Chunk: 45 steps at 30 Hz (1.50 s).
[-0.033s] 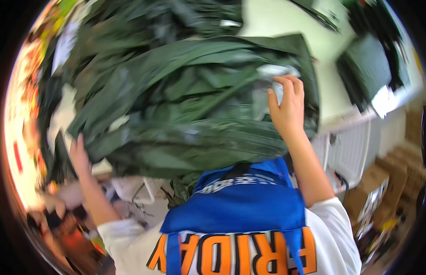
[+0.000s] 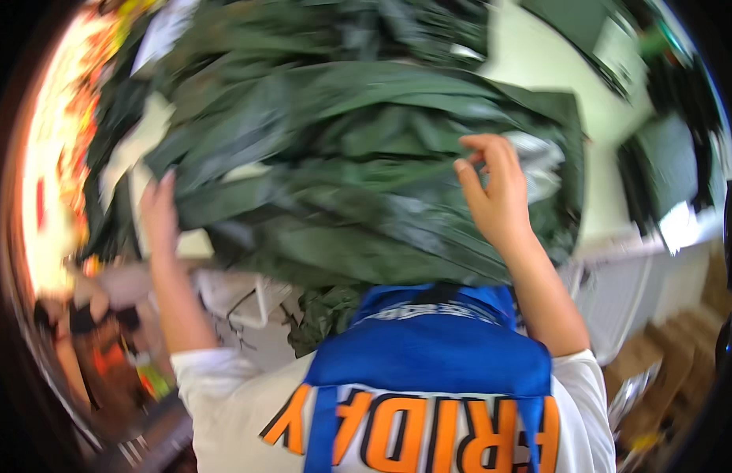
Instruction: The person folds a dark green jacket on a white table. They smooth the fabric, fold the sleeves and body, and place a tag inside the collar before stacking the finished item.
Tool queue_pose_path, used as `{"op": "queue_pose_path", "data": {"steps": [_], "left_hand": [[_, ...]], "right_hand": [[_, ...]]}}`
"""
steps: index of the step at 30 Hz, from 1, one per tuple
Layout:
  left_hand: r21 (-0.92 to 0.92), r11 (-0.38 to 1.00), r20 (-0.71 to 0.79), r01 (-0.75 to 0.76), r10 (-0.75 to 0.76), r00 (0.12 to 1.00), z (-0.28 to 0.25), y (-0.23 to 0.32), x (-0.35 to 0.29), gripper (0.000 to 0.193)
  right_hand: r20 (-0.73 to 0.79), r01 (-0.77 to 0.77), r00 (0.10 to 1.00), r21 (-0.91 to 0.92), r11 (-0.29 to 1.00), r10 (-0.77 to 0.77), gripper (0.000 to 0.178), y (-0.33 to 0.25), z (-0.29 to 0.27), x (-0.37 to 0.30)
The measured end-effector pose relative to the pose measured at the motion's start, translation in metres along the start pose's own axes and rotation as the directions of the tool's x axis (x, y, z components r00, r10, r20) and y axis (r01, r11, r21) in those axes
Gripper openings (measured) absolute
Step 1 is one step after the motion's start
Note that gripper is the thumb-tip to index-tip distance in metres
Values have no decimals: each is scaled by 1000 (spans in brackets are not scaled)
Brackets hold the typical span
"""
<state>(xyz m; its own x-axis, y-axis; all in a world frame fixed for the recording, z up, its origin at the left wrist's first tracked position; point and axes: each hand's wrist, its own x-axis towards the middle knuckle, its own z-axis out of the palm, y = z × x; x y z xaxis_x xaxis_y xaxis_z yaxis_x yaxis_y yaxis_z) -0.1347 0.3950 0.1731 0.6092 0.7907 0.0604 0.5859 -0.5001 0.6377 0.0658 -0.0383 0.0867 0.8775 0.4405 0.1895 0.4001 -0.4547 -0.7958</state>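
Note:
A large dark green garment (image 2: 350, 229), wrinkled and glossy like rainwear, lies spread across the pale table in front of me. At its left edge is my left hand (image 2: 159, 214), blurred, with the fingers stretched upward beside the cloth. My right hand (image 2: 498, 189) is over the garment's right part, its fingers bent and the thumb apart from them. Nothing shows between those fingers. Just right of this hand, a whitish mesh-like patch (image 2: 539, 164) shows in the cloth.
More dark green garments (image 2: 326, 31) are heaped at the far side. Folded dark green pieces (image 2: 669, 162) lie at the right of the pale table (image 2: 531, 59). Cardboard boxes (image 2: 665, 355) stand at the lower right. Another person (image 2: 74, 331) appears at the lower left.
The view has shifted, so the table sits farther right. The garment's near part lies differently, and more folds show beside my right hand. Both hands stay near the cloth.

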Motion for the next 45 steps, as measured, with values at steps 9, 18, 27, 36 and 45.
{"op": "queue_pose_path", "data": {"steps": [9, 18, 27, 36, 45], "left_hand": [[-160, 937, -102, -310, 296, 950, -17, 105, -52, 19], [-72, 971, -331, -228, 192, 924, -35, 106, -34, 33], [-380, 919, -159, 105, -177, 971, -116, -18, 54, 34], [767, 632, -176, 107, 47, 983, 32, -107, 43, 51], [-44, 800, 475, -599, 544, 692, 248, 60, -116, 25]], "right_hand": [[644, -260, 735, 555, 790, -210, 38, -206, 129, 61], [511, 182, 817, 211, 960, -267, 26, -141, 92, 72], [433, -368, 787, -239, 898, 438, 26, 79, -137, 7], [373, -112, 890, -381, 918, 263, 37, 28, -85, 0], [423, -283, 802, -351, 892, 421, 28, 86, -67, 10]]}}
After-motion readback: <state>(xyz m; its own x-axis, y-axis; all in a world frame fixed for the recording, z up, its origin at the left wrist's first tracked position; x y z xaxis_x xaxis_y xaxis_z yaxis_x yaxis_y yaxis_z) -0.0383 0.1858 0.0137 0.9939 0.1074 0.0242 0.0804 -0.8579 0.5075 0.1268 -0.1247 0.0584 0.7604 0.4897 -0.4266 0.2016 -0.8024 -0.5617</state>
